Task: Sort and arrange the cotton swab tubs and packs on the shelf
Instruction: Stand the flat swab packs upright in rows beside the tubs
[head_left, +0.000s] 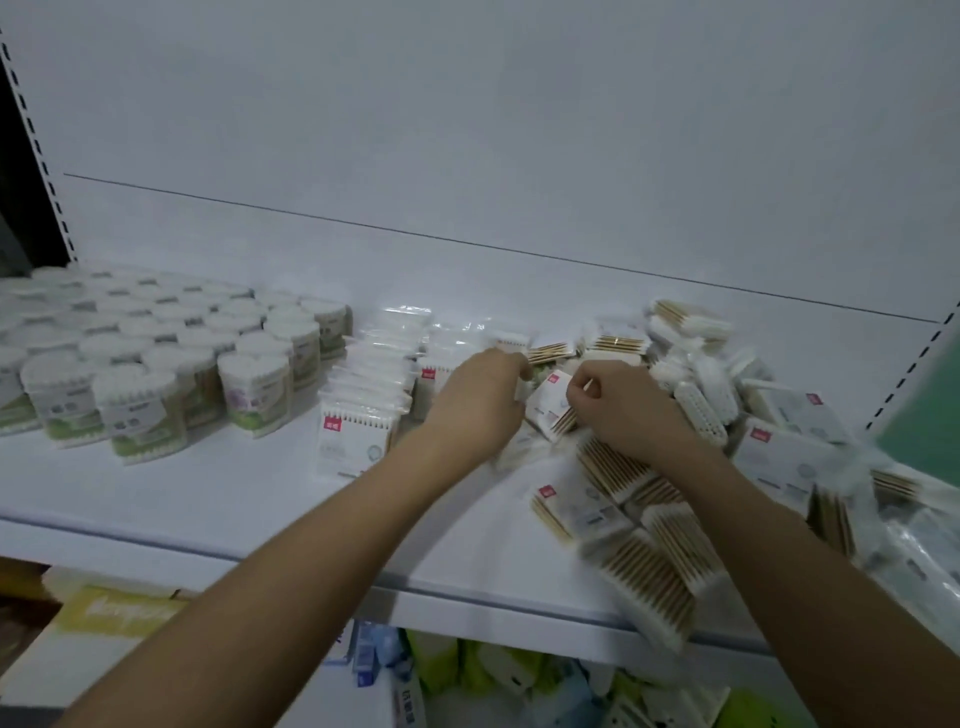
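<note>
Several heart-shaped cotton swab tubs (150, 364) stand in rows at the left of the white shelf (218, 499). Beside them a neat row of flat swab packs (363, 410) with red labels stands upright. A loose heap of swab packs (675, 467) covers the right side. My left hand (483, 400) reaches into the middle of the shelf with curled fingers on a pack at the heap's edge. My right hand (623, 410) pinches a white pack with a red label (548, 402), tilted between the two hands.
The white back panel (519, 156) rises behind the shelf. A green panel (930, 415) stands at the right end. Below the shelf's front edge lie a cardboard box (93, 623) and coloured packages (467, 670). Some heap packs overhang the front edge (654, 597).
</note>
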